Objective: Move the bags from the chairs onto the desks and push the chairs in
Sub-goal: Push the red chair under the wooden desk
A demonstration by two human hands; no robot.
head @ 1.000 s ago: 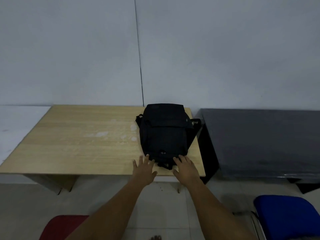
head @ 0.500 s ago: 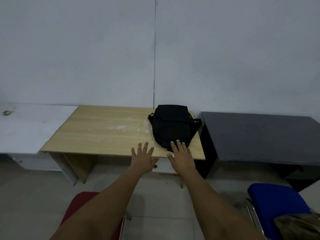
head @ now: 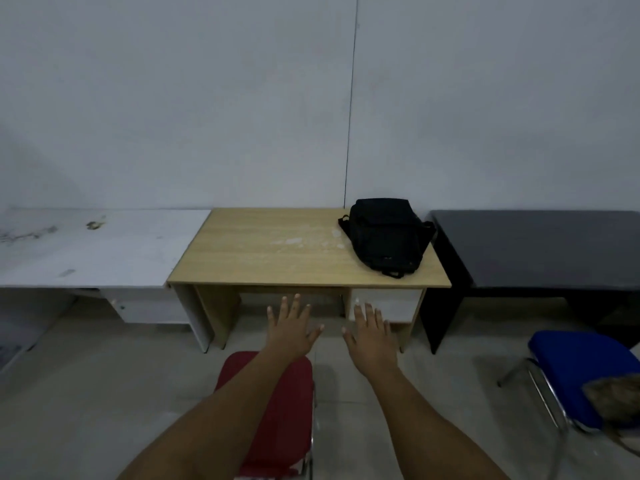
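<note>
Both grips empty, fingers spread: L hand [head: 292, 329], R hand [head: 372, 336] | black bag [head: 386, 235] on wood desk [head: 263, 261], well apart from grips

Black bag [head: 386, 235] lies flat on the wooden desk [head: 277, 258], right end. Red chair [head: 277, 410] and blue chair [head: 581, 368] stand apart from the desks.

Both bare forearms reach forward from the bottom of the view, angled slightly toward each other; the left hand [head: 292, 327] is held palm down with fingers spread and pointing ahead, thumb out to the inner side; the right hand [head: 371, 332] lies level with it, also palm down, fingers splayed and straight; the two hands are near each other but apart; neither hand grips or touches anything, both hovering in the air.
</note>
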